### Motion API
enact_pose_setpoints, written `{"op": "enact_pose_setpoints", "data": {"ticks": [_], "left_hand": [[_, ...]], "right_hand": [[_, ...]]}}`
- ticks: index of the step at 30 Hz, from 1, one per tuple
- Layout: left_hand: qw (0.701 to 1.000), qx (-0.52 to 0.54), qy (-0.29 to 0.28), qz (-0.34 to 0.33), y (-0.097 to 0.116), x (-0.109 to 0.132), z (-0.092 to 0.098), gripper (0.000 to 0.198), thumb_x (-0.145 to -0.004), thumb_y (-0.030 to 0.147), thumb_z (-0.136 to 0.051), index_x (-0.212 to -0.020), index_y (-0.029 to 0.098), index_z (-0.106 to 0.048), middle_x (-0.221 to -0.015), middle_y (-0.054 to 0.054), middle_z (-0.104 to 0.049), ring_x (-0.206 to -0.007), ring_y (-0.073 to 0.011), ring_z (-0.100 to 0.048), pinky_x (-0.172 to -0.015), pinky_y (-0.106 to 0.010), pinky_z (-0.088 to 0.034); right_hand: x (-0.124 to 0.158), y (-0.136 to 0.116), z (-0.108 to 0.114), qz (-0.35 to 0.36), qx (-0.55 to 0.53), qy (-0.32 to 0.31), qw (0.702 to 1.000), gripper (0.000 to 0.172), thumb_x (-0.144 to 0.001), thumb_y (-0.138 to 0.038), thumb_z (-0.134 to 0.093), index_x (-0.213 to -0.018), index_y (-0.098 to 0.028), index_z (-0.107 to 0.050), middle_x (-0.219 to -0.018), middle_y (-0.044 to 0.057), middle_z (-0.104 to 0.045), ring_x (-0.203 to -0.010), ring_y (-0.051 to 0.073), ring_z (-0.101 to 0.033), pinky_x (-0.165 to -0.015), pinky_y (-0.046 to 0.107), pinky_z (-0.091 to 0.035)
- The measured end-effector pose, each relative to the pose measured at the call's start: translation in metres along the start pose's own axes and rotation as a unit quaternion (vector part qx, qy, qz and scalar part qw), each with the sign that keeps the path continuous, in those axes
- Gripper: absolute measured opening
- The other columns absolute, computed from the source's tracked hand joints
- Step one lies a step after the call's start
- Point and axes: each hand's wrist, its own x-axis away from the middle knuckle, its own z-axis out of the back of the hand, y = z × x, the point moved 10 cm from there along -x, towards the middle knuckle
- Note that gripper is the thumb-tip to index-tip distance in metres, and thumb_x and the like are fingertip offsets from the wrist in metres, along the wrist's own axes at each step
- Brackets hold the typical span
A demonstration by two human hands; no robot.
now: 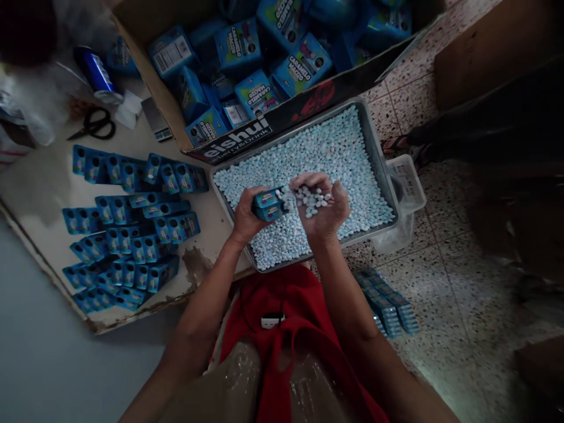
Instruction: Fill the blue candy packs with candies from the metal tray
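My left hand (245,216) is closed around what look like two small blue candy boxes (267,204), held tilted over the tray. My right hand (329,218) lies palm up and cupped, with a small heap of pale candies (314,201) in it. A few candies bridge the gap between its fingertips and the box end, blurred there. Beneath both hands stretches a grey metal tray (373,132), filled with light blue and white candies (339,138).
Behind the tray stands a cardboard carton (176,126) of larger blue boxes. Rows of small blue boxes (132,241) stand on the worn table (211,220), near scissors (97,123) and a blue can (97,75). Stacked blue packs (388,305) and a clear plastic container (414,185) are at right.
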Motion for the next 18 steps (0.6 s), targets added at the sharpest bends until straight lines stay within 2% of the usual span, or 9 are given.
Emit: {"op": "enact_pose_setpoints", "data": {"ticks": [4, 9, 11, 13, 15, 18], "left_hand": [[1.0, -0.009, -0.019, -0.001, 0.001, -0.003, -0.003, 0.071, -0.073, 0.042, -0.095, -0.132, 0.026, -0.059, -0.131, -0.009, -0.071, -0.126, -0.0297, -0.069, -0.121, -0.051, -0.047], [0.999, -0.009, -0.027, 0.041, -0.007, -0.004, -0.01, 0.074, -0.071, 0.047, -0.095, -0.132, 0.025, -0.058, -0.132, -0.01, -0.069, -0.127, -0.0296, -0.068, -0.112, -0.046, -0.054], [0.999, -0.014, -0.026, 0.046, -0.011, -0.004, -0.01, 0.075, -0.069, 0.046, -0.097, -0.13, 0.026, -0.058, -0.133, -0.01, -0.068, -0.129, -0.0301, -0.067, -0.113, -0.047, -0.053], [0.999, -0.014, -0.013, 0.05, -0.018, -0.003, -0.003, 0.078, -0.066, 0.045, -0.099, -0.129, 0.025, -0.058, -0.137, -0.012, -0.066, -0.133, -0.0313, -0.065, -0.114, -0.048, -0.053], [0.998, -0.008, -0.015, 0.055, -0.028, -0.002, 0.009, 0.082, -0.064, 0.049, -0.1, -0.13, 0.025, -0.057, -0.141, -0.013, -0.064, -0.137, -0.0325, -0.063, -0.115, -0.049, -0.053], [0.998, -0.006, -0.016, 0.062, -0.049, -0.004, 0.038, 0.088, -0.061, 0.057, -0.099, -0.131, 0.024, -0.057, -0.144, -0.015, -0.063, -0.137, -0.0338, -0.063, -0.116, -0.051, -0.054]], "right_hand": [[-0.003, 0.004, 0.001, -0.008, 0.023, 0.006, 1.0, 0.046, -0.092, -0.068, -0.055, -0.071, -0.028, -0.065, -0.081, 0.004, -0.065, -0.09, 0.024, -0.068, -0.103, 0.047, -0.057], [0.0, 0.01, -0.009, -0.005, 0.05, -0.023, 0.998, 0.045, -0.093, -0.066, -0.056, -0.069, -0.03, -0.066, -0.074, 0.003, -0.061, -0.087, 0.025, -0.069, -0.113, 0.051, -0.053], [0.006, 0.013, -0.015, -0.008, 0.094, -0.047, 0.994, 0.047, -0.091, -0.068, -0.058, -0.067, -0.03, -0.069, -0.074, 0.003, -0.064, -0.088, 0.026, -0.069, -0.119, 0.051, -0.049], [0.011, 0.013, -0.017, -0.015, 0.147, -0.072, 0.986, 0.054, -0.091, -0.074, -0.057, -0.066, -0.029, -0.072, -0.085, 0.005, -0.071, -0.099, 0.027, -0.071, -0.123, 0.051, -0.045], [0.006, 0.011, -0.005, -0.016, 0.197, -0.069, 0.978, 0.058, -0.092, -0.077, -0.056, -0.068, -0.028, -0.075, -0.105, 0.006, -0.076, -0.117, 0.028, -0.069, -0.124, 0.05, -0.044], [-0.027, 0.002, 0.037, 0.018, 0.323, -0.014, 0.946, 0.043, -0.092, -0.069, -0.067, -0.082, -0.029, -0.078, -0.131, 0.004, -0.071, -0.14, 0.028, -0.056, -0.128, 0.053, -0.038]]}}
